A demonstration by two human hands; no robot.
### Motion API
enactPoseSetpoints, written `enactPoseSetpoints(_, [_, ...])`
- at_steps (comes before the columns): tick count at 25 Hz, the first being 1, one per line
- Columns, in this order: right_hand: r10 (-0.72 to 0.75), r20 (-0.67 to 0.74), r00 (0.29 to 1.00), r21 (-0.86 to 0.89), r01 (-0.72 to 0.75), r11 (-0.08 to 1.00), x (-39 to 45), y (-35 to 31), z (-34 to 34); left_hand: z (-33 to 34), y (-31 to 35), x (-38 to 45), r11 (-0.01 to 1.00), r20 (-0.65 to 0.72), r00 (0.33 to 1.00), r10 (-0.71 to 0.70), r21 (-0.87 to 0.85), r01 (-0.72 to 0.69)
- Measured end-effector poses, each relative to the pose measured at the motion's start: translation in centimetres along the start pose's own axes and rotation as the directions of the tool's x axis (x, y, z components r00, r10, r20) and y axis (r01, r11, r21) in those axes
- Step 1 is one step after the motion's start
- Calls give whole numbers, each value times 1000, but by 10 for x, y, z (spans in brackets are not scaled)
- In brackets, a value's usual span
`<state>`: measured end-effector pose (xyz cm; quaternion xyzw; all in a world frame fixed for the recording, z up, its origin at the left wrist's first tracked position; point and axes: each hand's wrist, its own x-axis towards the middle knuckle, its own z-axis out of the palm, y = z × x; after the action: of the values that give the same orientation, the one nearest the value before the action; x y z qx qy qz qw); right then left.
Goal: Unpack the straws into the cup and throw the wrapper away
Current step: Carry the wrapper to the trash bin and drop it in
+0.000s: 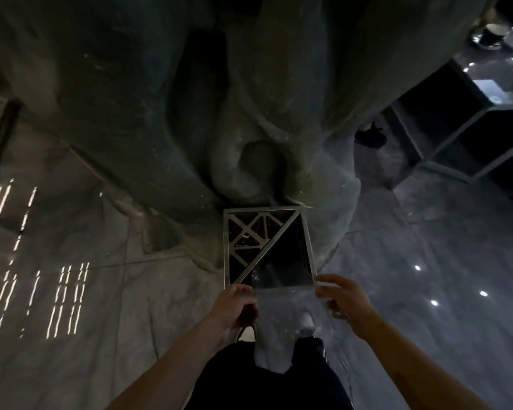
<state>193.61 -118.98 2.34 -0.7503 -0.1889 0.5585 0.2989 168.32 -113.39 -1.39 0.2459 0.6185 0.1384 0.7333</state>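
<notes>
I stand on a dark glossy floor and look down. A clear plastic wrapper (285,303) is stretched between my two hands, just in front of a square metal bin (267,247). My left hand (234,306) pinches the wrapper's left edge. My right hand (344,303) holds its right edge. The wrapper hangs over the near rim of the bin. The bin's top has a metal lattice on its left half and a dark triangular opening (288,255) on its right. No cup or straws are in view.
A large grey sculpted rock-like wall (219,99) rises behind the bin. Dark cube shelving (456,137) stands at the right. My shoes (307,321) and dark trousers are below the wrapper. Light reflections streak the floor at the left.
</notes>
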Motion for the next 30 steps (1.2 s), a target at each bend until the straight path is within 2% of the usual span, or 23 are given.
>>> enactPoseSetpoints(4, [-15, 152, 988, -67, 26, 997, 9, -18, -23, 20, 0, 4, 995, -103, 994, -28, -99, 18])
enactPoseSetpoints(7, [-90, 264, 960, -281, 165, 945, 16, -26, -53, 47, -1, 3, 983, -119, 991, -54, -182, 32])
enactPoseSetpoints(10, [-276, 336, 900, -541, 425, 725, 24, -31, -75, 69, -1, 4, 955, -145, 981, -127, -284, 82])
enactPoseSetpoints(13, [-518, 432, 739, -526, 673, 521, 35, -38, -81, 84, 2, 6, 951, -222, 965, -138, -303, 66])
enactPoseSetpoints(17, [-556, 524, 645, -510, 760, 402, 54, -40, -77, 88, 9, 7, 956, -332, 934, -132, -293, 30])
enactPoseSetpoints(18, [-547, 536, 643, -511, 763, 396, 60, -38, -73, 87, 10, 5, 976, -350, 931, -102, -215, 27])
enactPoseSetpoints(20, [-504, 538, 676, -539, 735, 411, 72, -37, -65, 83, 8, 5, 993, -403, 912, 71, 114, -27])
enactPoseSetpoints(22, [-453, 544, 707, -576, 707, 410, 86, -34, -56, 78, 4, -1, 879, -381, 855, 352, 449, -161])
enactPoseSetpoints(23, [-429, 541, 724, -593, 689, 416, 93, -33, -53, 76, 2, -6, 807, -314, 836, 449, 545, -229])
enactPoseSetpoints(26, [-393, 535, 748, -616, 663, 425, 109, -27, -45, 71, -5, -11, 636, -131, 836, 533, 713, -294])
enactPoseSetpoints(30, [-304, 558, 772, -659, 635, 404, 113, -22, -39, 78, -5, 5, 536, -133, 786, 604, 798, -277])
